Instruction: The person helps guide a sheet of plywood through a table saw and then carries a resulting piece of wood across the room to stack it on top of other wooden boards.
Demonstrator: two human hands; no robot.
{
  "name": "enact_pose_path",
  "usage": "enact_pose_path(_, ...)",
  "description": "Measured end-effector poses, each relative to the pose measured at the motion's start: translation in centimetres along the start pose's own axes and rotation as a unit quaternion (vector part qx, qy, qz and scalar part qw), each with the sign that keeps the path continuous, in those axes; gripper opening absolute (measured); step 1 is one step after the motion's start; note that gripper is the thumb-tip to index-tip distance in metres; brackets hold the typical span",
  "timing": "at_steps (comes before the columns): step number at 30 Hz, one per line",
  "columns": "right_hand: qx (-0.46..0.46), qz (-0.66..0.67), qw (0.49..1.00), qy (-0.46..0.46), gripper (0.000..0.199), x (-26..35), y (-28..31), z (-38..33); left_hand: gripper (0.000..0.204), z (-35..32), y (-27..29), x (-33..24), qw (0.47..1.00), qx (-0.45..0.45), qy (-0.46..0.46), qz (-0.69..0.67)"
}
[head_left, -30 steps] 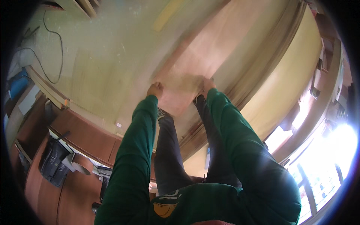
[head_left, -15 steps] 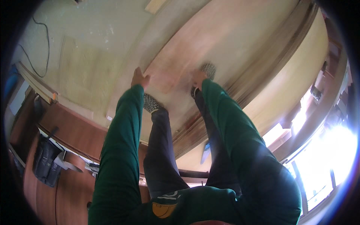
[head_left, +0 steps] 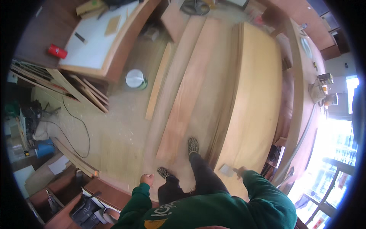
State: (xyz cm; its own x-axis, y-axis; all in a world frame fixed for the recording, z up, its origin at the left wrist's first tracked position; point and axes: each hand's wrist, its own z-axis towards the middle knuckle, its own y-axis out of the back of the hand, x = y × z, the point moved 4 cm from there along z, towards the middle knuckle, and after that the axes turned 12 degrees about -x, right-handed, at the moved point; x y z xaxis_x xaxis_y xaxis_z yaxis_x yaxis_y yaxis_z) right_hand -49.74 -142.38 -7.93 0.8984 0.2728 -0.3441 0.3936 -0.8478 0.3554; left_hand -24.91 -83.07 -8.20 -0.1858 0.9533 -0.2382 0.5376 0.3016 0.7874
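Observation:
Over the near end of a stack of pale yellow plywood sheets (head_left: 253,99), my right hand (head_left: 241,173) grips a scraper (head_left: 227,170) with a broad, light-grey blade. The blade points left, toward the stack's near left edge. My left hand (head_left: 147,179) hangs low at the left of my feet, its fingers curled in and nothing visible in them. Nearest to it lies the floor by the near end of a long reddish wooden board (head_left: 187,95). That board runs away from my feet, with a paler long board (head_left: 177,72) along its left side.
A narrow yellow strip (head_left: 158,82) and a round white-topped can (head_left: 135,79) are farther left. A white-topped bench (head_left: 95,38) stands at far left. A black cable (head_left: 87,129) curls on the floor. Wooden cabinets (head_left: 101,191) flank my left, a long bench (head_left: 299,114) my right.
Both hands were stretched forward, one on each side of the reddish board's near end. They have drawn back and apart; the right is now over the plywood, holding the scraper. My view has lifted.

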Motion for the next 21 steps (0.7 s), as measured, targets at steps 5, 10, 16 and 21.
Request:
enact_pose_path(5,0.03,0.013,0.996,0.086,0.032,-3.1,8.8,0.2,0.049,2.1,14.6,-10.0,0.994,-0.109,0.01,-0.016)
enact_pose_path(10,0.032,0.323,0.923,0.205,0.039,9.2,17.4,0.2,0.049,5.5,23.5,-20.3,0.978,-0.151,-0.038,-0.139)
enact_pose_path(16,-0.093,0.31,0.866,0.38,0.033,27.0,30.5,-14.1,0.048,11.0,27.2,-25.2,0.966,-0.196,-0.06,-0.159)
enact_pose_path(21,-0.029,0.444,0.836,0.321,0.016,30.8,37.6,-14.3,0.046,20.3,32.6,-30.2,0.956,-0.223,-0.114,-0.154)
